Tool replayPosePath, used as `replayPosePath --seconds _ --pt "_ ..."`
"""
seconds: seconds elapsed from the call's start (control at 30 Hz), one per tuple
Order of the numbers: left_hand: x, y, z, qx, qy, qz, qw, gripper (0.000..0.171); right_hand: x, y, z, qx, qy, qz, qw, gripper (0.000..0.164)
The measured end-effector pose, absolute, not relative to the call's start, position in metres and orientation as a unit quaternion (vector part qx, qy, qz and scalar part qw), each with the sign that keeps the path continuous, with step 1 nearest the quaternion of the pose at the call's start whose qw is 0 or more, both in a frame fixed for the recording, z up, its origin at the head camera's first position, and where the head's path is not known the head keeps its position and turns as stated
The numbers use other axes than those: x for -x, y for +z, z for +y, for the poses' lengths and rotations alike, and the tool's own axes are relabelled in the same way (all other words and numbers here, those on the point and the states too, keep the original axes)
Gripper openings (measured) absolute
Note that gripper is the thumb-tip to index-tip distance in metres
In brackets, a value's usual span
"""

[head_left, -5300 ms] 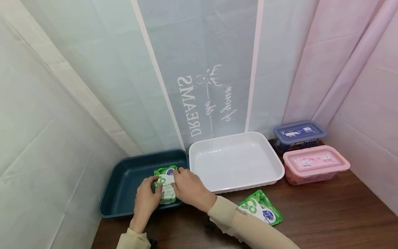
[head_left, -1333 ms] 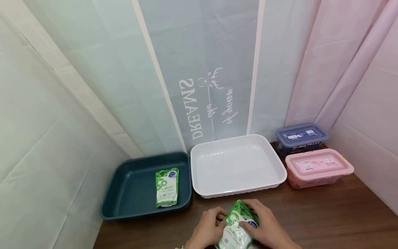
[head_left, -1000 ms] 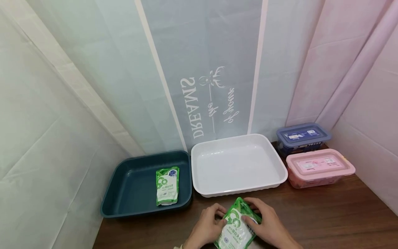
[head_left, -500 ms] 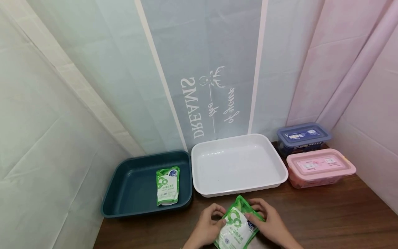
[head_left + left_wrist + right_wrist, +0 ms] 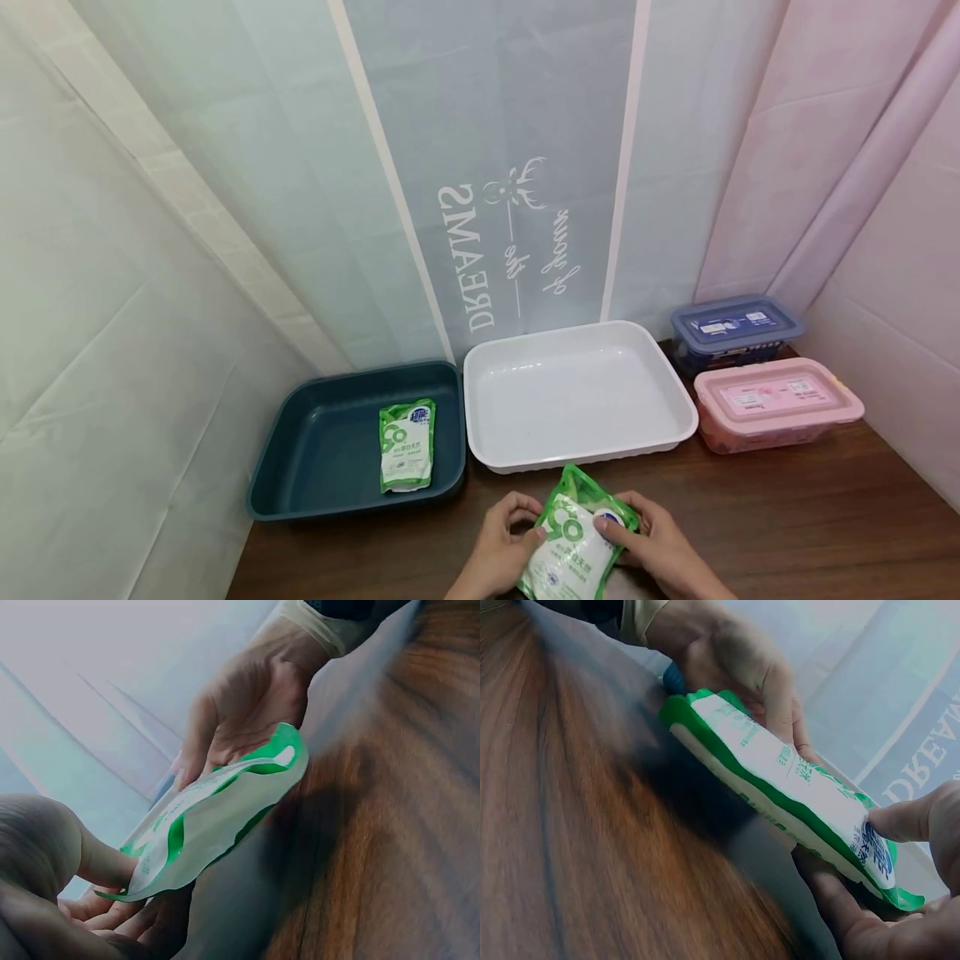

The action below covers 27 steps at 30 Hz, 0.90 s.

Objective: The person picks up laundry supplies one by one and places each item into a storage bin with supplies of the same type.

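Between both hands is a green and white pouch (image 5: 573,542), held above the front of the brown table. My left hand (image 5: 501,546) grips its left edge, thumb on the printed face. On the opposite edge, my right hand (image 5: 660,542) pinches near the blue logo, with the thumb on top and fingers underneath. Both wrist views show the pouch (image 5: 217,817) raised off the wood with a shadow below it. A matching pouch (image 5: 406,450) lies face up in the dark teal tray (image 5: 322,508), toward that tray's right side.
A white tray (image 5: 570,400) stands right beside the teal one, just beyond the hands. Farther right are a blue lidded box (image 5: 738,325) and a pink lidded box (image 5: 780,396). Fabric curtains (image 5: 510,100) enclose the back and sides of the wooden table (image 5: 817,517).
Earlier both hands were placing the first pouch in the teal tray while the second lay on the table. They have since moved right and taken hold of the second, lately shifting it only slightly.
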<state>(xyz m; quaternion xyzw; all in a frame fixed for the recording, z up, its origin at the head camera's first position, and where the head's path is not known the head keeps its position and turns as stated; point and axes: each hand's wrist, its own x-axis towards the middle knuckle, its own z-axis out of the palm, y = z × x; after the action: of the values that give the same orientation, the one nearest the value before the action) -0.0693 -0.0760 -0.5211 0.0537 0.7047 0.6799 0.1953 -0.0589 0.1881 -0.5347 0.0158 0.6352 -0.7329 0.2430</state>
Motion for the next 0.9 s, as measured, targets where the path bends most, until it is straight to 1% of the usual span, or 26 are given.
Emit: replayPosePath --seconds 0.1,0.23,0.3,0.4,0.5,0.67,0.8,0.9 --pt "0.067 -0.517 -0.074 -0.034 0.681 0.706 0.191 0.02 0.058 -0.535 0.189 -0.003 -0.752 0.606 0.258 0.046" --pt "0.065 -0.516 -0.072 -0.018 0.686 0.702 0.192 0.021 0.057 -0.538 0.191 0.02 -0.783 0.545 0.299 0.049" --pt "0.063 -0.515 -0.071 -0.01 0.692 0.696 0.193 0.021 0.056 -0.539 0.192 0.027 -0.796 0.51 0.325 0.044" --pt "0.061 -0.515 -0.072 -0.003 0.7 0.688 0.194 0.022 0.054 -0.541 0.194 0.04 -0.809 0.47 0.351 0.032" --pt "0.06 -0.52 -0.074 -0.015 0.701 0.688 0.188 0.022 0.05 -0.543 0.193 0.057 -0.811 0.447 0.372 0.028" --pt "0.065 -0.54 -0.079 -0.036 0.702 0.689 0.177 0.025 0.045 -0.544 0.189 0.08 -0.806 0.446 0.381 0.03" --pt "0.07 -0.559 -0.081 -0.004 0.712 0.673 0.199 0.027 0.045 -0.542 0.188 0.076 -0.799 0.47 0.366 0.033" --pt "0.071 -0.558 -0.084 0.016 0.704 0.672 0.229 0.029 0.046 -0.539 0.189 0.072 -0.792 0.48 0.37 0.034"
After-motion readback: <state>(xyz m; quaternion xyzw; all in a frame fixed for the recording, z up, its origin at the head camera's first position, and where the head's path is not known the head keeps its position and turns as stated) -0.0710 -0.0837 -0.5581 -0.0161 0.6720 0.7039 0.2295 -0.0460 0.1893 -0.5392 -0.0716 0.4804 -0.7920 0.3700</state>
